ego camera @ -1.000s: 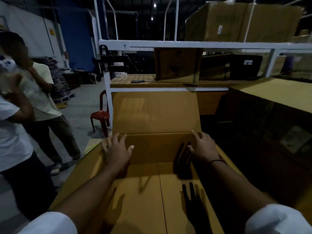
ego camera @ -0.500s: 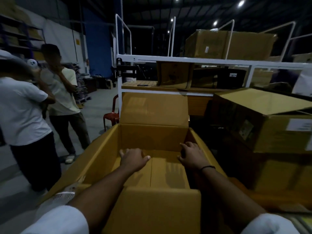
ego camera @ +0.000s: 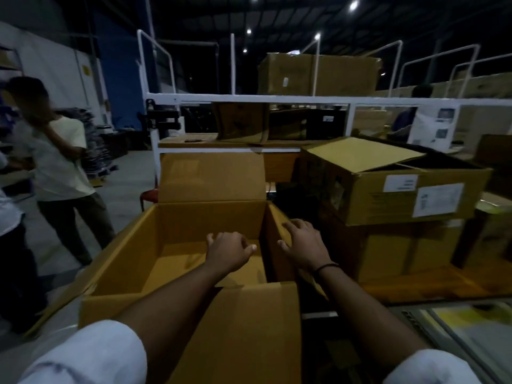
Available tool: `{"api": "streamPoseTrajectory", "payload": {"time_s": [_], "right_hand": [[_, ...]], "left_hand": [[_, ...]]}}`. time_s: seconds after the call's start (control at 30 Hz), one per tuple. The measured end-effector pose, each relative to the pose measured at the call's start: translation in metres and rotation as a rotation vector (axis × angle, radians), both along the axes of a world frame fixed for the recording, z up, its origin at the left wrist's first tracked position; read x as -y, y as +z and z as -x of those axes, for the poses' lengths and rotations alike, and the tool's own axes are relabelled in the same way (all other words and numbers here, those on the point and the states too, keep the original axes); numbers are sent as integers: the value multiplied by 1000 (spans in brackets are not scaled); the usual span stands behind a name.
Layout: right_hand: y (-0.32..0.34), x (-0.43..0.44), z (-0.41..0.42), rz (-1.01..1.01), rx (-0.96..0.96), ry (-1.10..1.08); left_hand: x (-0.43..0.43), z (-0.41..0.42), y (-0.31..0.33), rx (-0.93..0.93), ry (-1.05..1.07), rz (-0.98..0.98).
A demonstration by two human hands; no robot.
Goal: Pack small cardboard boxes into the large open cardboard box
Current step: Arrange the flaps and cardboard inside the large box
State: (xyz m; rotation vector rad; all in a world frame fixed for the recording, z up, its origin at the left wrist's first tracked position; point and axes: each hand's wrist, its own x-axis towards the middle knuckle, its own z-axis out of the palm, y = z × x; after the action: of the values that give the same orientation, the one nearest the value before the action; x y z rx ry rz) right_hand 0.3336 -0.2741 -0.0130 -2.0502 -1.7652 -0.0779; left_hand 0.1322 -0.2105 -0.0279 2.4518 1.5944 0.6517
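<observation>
Both my bare forearms reach forward over a large open cardboard box [ego camera: 130,245], which sits directly beneath and in front of my hands. My left hand [ego camera: 228,252] hovers above the box's hollow inside, fingers loosely curled, gripping nothing. My right hand [ego camera: 302,245] is just beside it, fingers spread and relaxed over the top edge of the box's right wall; I cannot tell whether it touches the cardboard. Beyond my hands the box's back flap [ego camera: 210,176] stands upright. Under my forearms its near flap [ego camera: 249,328] folds towards me. To the right of my right hand, a labelled carton [ego camera: 388,195] rests on another carton. Well off to the left of my left hand stands a person in a pale shirt [ego camera: 58,162].
</observation>
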Motion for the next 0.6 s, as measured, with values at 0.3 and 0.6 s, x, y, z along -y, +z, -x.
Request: {"api": "streamPoseTrajectory", "payload": {"time_s": [0.3, 0.6], "right_hand": [[36, 29, -100, -377, 56, -58], [67, 30, -193, -481, 81, -298]], "left_hand": [[10, -118, 30, 130, -311, -108], [-4, -242, 84, 240, -445, -281]]}}
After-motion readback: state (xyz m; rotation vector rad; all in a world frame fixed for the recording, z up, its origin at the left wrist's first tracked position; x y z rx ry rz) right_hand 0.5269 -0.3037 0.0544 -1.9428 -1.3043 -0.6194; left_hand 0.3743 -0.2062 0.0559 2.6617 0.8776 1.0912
